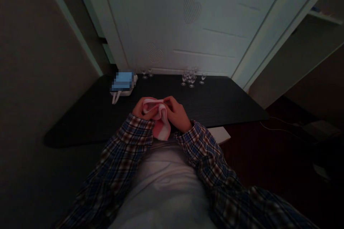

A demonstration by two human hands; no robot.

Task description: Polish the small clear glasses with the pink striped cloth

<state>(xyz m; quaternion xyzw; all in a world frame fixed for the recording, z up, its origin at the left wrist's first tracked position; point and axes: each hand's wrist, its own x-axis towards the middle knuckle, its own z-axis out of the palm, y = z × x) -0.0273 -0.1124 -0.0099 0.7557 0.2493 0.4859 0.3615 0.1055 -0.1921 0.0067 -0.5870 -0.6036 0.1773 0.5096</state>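
Observation:
Both my hands hold a pink and white striped cloth [160,126] over the near edge of a black table [220,103]. My left hand [142,109] is closed on the cloth's left side. My right hand [177,115] is closed on its right side, fingers curled into the fabric. The cloth's lower end hangs down between my wrists. What the cloth may wrap is hidden. My plaid sleeves reach in from below.
Several small stemmed glasses [191,78] stand at the table's far edge, with two more [147,73] to the left. A white and blue object [123,84] sits at the far left. A white cabinet door [188,21] rises behind the table.

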